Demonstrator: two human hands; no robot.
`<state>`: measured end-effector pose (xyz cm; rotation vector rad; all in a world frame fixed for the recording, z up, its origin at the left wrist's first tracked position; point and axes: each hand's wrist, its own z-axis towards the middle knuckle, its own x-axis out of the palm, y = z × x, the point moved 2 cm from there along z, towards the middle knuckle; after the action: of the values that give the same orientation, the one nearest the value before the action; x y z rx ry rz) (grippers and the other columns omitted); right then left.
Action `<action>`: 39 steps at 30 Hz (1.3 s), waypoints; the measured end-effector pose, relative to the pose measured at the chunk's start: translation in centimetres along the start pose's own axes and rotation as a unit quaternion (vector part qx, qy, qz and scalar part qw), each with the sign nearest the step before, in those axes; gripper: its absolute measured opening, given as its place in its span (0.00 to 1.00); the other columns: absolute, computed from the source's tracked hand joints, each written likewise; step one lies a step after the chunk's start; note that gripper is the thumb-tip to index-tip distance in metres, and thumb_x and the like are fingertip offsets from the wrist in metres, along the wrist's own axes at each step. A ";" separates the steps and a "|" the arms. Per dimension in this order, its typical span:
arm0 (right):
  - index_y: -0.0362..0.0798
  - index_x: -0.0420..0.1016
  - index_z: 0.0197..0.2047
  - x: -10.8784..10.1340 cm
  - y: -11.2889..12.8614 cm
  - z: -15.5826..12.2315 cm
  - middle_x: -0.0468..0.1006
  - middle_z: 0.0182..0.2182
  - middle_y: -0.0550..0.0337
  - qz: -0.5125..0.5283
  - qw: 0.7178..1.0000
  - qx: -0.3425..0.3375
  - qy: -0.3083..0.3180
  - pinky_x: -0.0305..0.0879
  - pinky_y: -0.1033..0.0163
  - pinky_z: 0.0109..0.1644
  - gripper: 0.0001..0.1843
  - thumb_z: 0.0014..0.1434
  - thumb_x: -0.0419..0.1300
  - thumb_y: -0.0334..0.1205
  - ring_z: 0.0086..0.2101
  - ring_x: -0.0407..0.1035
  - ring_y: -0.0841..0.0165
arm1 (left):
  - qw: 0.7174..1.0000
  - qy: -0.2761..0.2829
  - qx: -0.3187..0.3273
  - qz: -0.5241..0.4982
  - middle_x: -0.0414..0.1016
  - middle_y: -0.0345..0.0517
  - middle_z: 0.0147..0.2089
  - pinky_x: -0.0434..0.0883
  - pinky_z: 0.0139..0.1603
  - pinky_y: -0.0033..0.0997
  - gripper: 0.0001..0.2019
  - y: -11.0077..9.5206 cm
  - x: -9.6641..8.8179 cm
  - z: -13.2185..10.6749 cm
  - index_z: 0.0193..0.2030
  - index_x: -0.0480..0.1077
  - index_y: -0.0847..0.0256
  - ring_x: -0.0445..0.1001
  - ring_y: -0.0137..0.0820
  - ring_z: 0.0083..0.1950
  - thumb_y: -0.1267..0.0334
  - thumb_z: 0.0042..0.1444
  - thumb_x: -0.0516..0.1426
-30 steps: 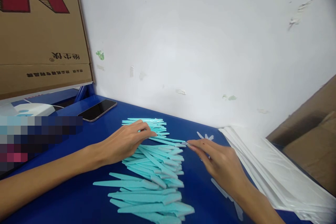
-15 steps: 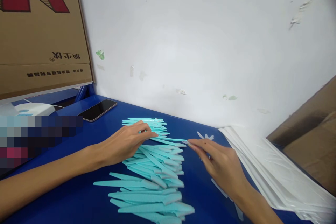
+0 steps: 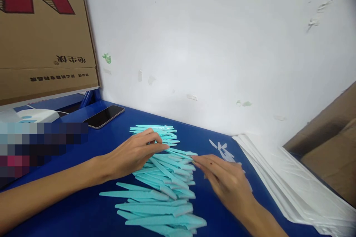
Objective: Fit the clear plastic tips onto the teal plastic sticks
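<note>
A turquoise strip (image 3: 182,152) is stretching between two bare hands, over the middle of the bench (image 3: 69,214). Left of it, the left hand (image 3: 133,153) is pinching it, thumb and forefinger clamped on it. The right hand (image 3: 230,177) is coming up to its blunt end, fingertips drawn together there; from where I'm standing, I can't tell whether they are gripping the strip or only touching it.

The step in hand, I'd judge, is working at that end with the fingertips while the other hand is steadying the length. The next move is calling, I think, for a fine pinch and a firm left hold.

More turquoise strips (image 3: 155,209) are lying crosswise, overlapping, from beneath the hands down towards the near edge, and a small bundle (image 3: 152,127) is resting nearer the far edge. Translucent slips (image 3: 226,154) are scattering beyond the right hand. White sheets (image 3: 289,181) are covering the right edge, with brown cardboard (image 3: 333,155) leaning past them. A phone (image 3: 105,116) is lying by the far left corner, and a printed carton (image 3: 47,40) is standing above that side.
</note>
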<state>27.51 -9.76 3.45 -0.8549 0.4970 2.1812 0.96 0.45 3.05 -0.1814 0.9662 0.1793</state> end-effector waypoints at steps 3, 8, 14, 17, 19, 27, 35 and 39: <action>0.46 0.78 0.54 0.2 0.2 -0.1 0.83 0.38 0.57 0.026 0.999 0.011 -0.020 0.69 0.69 0.28 0.16 0.69 0.56 0.24 0.26 0.74 0.74 | 1.000 -0.025 0.012 -0.005 0.71 0.45 0.43 0.65 0.37 0.29 0.19 -0.3 -0.3 0.1 0.62 0.66 0.56 0.64 0.32 0.41 0.78 0.71 0.49; 0.46 0.77 0.54 0.4 0.9 -0.2 0.83 0.38 0.56 0.024 0.999 0.007 -0.036 0.68 0.69 0.27 0.18 0.68 0.55 0.21 0.26 0.74 0.74 | 0.999 -0.036 0.011 -0.001 0.69 0.43 0.39 0.62 0.35 0.30 0.17 -0.6 -0.4 0.2 0.58 0.68 0.57 0.63 0.31 0.37 0.79 0.70 0.48; 0.47 0.77 0.54 0.9 1.5 -0.4 0.82 0.35 0.57 0.039 0.997 0.028 -0.060 0.66 0.69 0.25 0.15 0.69 0.56 0.25 0.25 0.72 0.74 | 0.998 -0.065 0.008 -0.001 0.68 0.43 0.37 0.60 0.35 0.31 0.15 -0.8 -0.2 -0.1 0.56 0.69 0.58 0.62 0.32 0.37 0.77 0.71 0.48; 0.48 0.77 0.54 1.3 1.1 -0.7 0.83 0.36 0.58 0.033 0.998 0.033 -0.048 0.67 0.69 0.26 0.15 0.71 0.55 0.26 0.25 0.73 0.74 | 0.999 -0.043 -0.006 0.010 0.69 0.44 0.37 0.61 0.35 0.31 0.14 -0.7 0.0 0.1 0.54 0.70 0.59 0.63 0.32 0.37 0.76 0.72 0.48; 0.48 0.77 0.54 1.5 0.9 -0.6 0.83 0.37 0.58 0.012 0.999 0.030 -0.029 0.69 0.69 0.28 0.14 0.72 0.54 0.28 0.26 0.74 0.73 | 1.000 -0.008 -0.025 0.016 0.72 0.45 0.38 0.62 0.36 0.31 0.12 -0.3 0.3 0.2 0.52 0.71 0.60 0.65 0.33 0.38 0.73 0.72 0.48; 0.50 0.77 0.58 1.3 -0.4 0.0 0.84 0.48 0.54 -0.083 0.986 0.143 0.027 0.77 0.58 0.46 0.17 0.75 0.50 0.41 0.47 0.80 0.60 | 0.985 0.047 -0.166 -0.023 0.78 0.45 0.47 0.65 0.59 0.41 0.11 2.3 0.4 -0.1 0.50 0.72 0.58 0.75 0.36 0.48 0.62 0.74 0.49; 0.49 0.80 0.55 2.3 -1.8 -0.6 0.83 0.52 0.53 -0.010 0.979 0.123 0.162 0.69 0.46 0.61 0.20 0.76 0.47 0.41 0.53 0.76 0.58 | 0.965 0.111 -0.224 -0.082 0.76 0.45 0.48 0.70 0.45 0.32 0.15 2.1 1.0 -0.6 0.56 0.72 0.53 0.76 0.36 0.47 0.56 0.75 0.48; 0.50 0.76 0.61 2.6 -1.5 -0.6 0.81 0.56 0.53 0.010 0.977 0.113 0.179 0.65 0.42 0.65 0.20 0.76 0.47 0.40 0.59 0.72 0.57 | 0.967 0.114 -0.210 -0.093 0.76 0.46 0.47 0.71 0.45 0.32 0.17 1.9 0.9 -0.5 0.57 0.72 0.54 0.76 0.36 0.46 0.53 0.75 0.46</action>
<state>27.58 -7.83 1.02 -1.1214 0.9148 1.9438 0.59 2.23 1.90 -0.6934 1.1247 0.1914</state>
